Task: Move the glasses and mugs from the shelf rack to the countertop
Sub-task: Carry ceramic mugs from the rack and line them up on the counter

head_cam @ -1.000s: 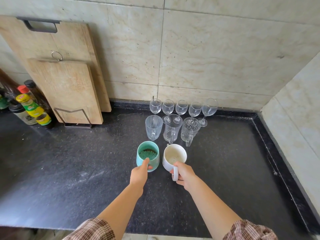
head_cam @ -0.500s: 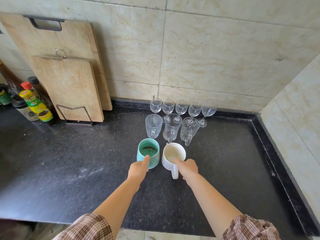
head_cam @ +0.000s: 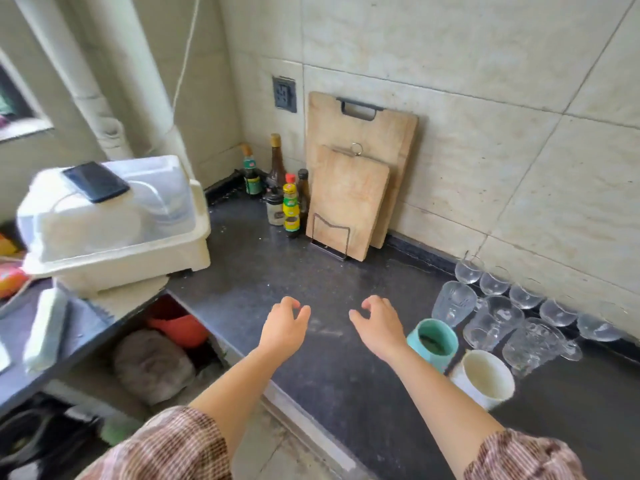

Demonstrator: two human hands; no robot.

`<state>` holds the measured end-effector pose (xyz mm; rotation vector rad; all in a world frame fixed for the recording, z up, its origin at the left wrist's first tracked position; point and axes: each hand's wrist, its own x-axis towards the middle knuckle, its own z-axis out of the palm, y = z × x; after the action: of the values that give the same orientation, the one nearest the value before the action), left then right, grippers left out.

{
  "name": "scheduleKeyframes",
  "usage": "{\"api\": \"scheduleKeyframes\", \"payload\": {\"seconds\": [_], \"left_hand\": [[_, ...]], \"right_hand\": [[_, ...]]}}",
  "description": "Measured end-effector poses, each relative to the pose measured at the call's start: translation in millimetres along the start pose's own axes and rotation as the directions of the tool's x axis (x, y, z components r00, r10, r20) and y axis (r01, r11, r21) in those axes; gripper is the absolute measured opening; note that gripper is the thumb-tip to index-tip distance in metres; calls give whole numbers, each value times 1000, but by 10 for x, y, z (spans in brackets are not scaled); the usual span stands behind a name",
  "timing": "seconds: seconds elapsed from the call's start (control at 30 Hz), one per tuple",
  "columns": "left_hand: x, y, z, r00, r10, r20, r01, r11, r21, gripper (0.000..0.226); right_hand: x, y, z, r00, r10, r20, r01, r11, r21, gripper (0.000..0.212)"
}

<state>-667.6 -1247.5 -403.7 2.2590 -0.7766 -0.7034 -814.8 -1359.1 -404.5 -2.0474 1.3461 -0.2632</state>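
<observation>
Inspecting the countertop, I find teal mug, white mug and glasses grouped right of the cutting boards. Left hand and right hand hover before those boards, loosely curled, empty. Further items: cannot tell.

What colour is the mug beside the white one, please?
Teal mug, best seen in head view.

A: Walls?
B: Logged beige stone-look tiles, grey grout; dark socket mounted near the corner.
A: Left side?
B: Noted pale pipes running down, blurred window at edge, soft daylight throughout.
</observation>
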Motion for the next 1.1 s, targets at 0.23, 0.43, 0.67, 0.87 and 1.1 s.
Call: {"api": "scheduleKeyframes", "payload": {"seconds": [0.23, 0.43, 0.67, 0.87, 1.1], "left_hand": [[-504, -1077, -1477, 938, -85, -336, 96, 995, 17, 35], [-1402, -2264, -2691, 848, -167, -502, 216, 976, 40, 38], [-2732, -3646, -3709, 658, -383, -648, 464, 884, -52, 41], [-3784, -4560, -4419, 412, -526, -744, 606, 768, -208, 39], [-4324, -5321, -5191, 228, -579, -783, 661, 682, -312, 38]], "right_hand": [[-510, -1515, 1009, 895, -310, 321, 348, 935, -67, 44], [-1455, -2875, 1974, 728, -515, 453, 604, 795, -66, 45], [-2879, -3952, 3163, 441, -635, 634, 796, 603, 49, 51], [-3969, -4798, 3954, 158, -682, 714, 920, 364, 143, 48], [-4858, -5756, 4792, -36, -704, 709, 953, 191, 237, 52]]}}
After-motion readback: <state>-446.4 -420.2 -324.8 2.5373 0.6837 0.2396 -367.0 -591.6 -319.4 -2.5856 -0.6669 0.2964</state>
